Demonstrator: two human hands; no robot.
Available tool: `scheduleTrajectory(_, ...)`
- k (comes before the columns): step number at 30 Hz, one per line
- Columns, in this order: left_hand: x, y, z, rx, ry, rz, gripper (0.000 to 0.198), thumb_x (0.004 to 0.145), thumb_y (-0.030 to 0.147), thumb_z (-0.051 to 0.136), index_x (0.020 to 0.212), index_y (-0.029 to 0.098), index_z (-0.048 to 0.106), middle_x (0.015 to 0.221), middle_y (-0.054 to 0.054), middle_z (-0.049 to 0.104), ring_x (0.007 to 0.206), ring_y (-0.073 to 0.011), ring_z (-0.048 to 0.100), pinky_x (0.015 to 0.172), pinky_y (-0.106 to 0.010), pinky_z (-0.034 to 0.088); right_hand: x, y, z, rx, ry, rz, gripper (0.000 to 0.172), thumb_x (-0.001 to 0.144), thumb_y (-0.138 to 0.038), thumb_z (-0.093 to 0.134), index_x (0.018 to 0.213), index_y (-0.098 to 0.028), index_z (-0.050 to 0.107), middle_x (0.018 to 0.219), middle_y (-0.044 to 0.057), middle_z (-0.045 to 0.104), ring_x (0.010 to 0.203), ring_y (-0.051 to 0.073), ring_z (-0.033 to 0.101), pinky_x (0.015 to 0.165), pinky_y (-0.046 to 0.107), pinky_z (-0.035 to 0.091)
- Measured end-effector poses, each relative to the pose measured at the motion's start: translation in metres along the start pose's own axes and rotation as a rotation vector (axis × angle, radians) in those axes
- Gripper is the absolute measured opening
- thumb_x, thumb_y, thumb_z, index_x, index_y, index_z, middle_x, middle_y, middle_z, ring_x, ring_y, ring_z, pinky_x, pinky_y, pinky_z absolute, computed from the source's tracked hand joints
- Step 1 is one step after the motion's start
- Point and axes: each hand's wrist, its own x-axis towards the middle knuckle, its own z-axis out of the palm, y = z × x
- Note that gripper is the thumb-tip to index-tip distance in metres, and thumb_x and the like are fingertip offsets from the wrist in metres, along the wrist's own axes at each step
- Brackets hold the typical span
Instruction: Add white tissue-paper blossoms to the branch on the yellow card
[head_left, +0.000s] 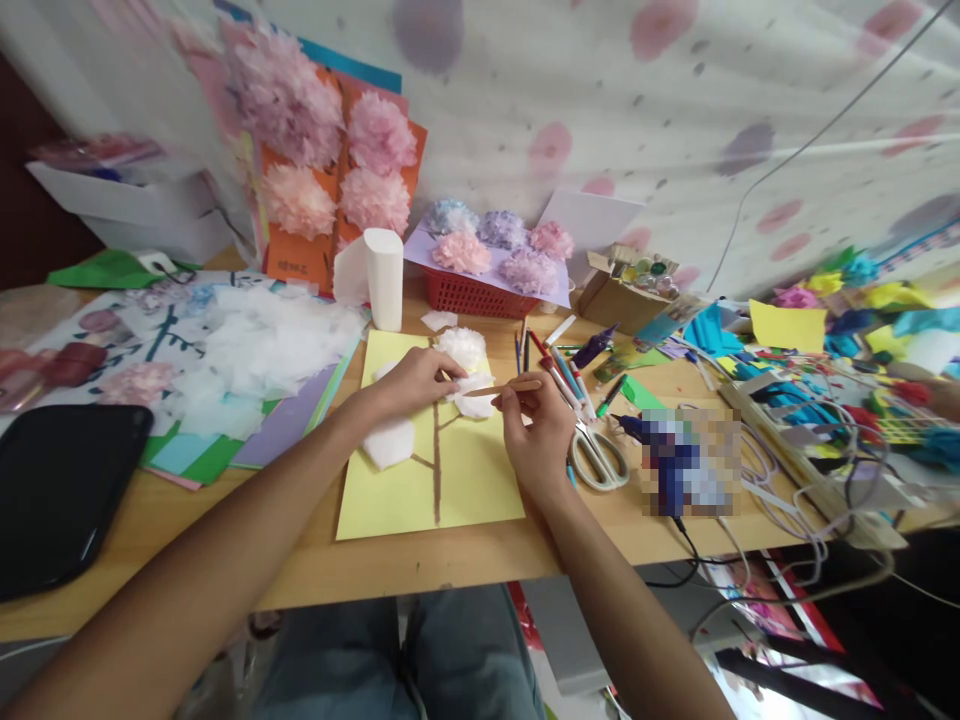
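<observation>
A yellow paper sheet (480,480) lies on the table, with a brown tree trunk and branches drawn on it. White tissue pieces rest on the sheet, among them a fluffy white tissue flower (460,346) near its top edge. My left hand (420,382) reaches over the sheet, thumb and fingers closed at the edge of a white tissue piece (475,402). My right hand (541,425) grips a thin brown pencil-like stick (491,390), held nearly level, its tip by my left fingertips. Another white tissue piece (390,444) lies below my left wrist.
Scissors (598,455), several markers (570,375) and a blue glue gun (666,450) lie to the right, with cables beyond. Left are piled white tissue (277,335), coloured papers and a black tray (64,490). Behind stand a white roll (384,280) and a red basket (480,292).
</observation>
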Motion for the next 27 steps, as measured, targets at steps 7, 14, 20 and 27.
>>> scheduleTrajectory(7,0.0003,-0.0003,-0.0016,-0.001,-0.012,0.006,0.028,0.082,0.023,0.064,0.105,0.016,0.079,0.108,-0.009,0.078,0.094,-0.0217,0.071,0.084,-0.031,0.052,-0.0005,0.0012,0.0007,0.029,-0.008,-0.017,0.005,0.095,-0.025,0.058,0.09,-0.023,0.055,0.087,0.0,0.062,0.073,0.014,0.071,0.065,0.027,0.06)
scheduleTrajectory(14,0.0009,-0.0022,-0.0001,-0.012,0.001,-0.014,0.028,0.081,0.019,0.064,0.104,0.014,0.079,0.105,-0.01,0.079,0.087,-0.0201,0.071,0.08,-0.029,0.053,-0.0002,0.0003,0.0013,0.001,0.008,-0.007,0.007,0.096,-0.027,0.056,0.09,-0.023,0.054,0.086,0.0,0.062,0.072,0.014,0.071,0.064,0.027,0.061)
scheduleTrajectory(20,0.0023,-0.0044,0.001,0.003,0.018,-0.014,0.028,0.08,0.02,0.065,0.103,0.015,0.079,0.105,-0.008,0.079,0.088,-0.0203,0.071,0.082,-0.03,0.054,-0.0002,0.0006,0.0013,0.002,0.016,-0.005,0.007,0.095,-0.027,0.058,0.09,-0.023,0.055,0.085,0.0,0.063,0.072,0.015,0.071,0.064,0.027,0.062)
scheduleTrajectory(27,0.0015,-0.0036,0.001,0.003,0.017,-0.022,0.028,0.08,0.02,0.065,0.104,0.015,0.079,0.105,-0.009,0.079,0.088,-0.0201,0.071,0.082,-0.03,0.054,-0.0007,0.0,0.0,-0.008,0.007,0.016,0.007,0.095,-0.027,0.058,0.09,-0.023,0.055,0.084,0.0,0.063,0.072,0.015,0.071,0.063,0.027,0.061)
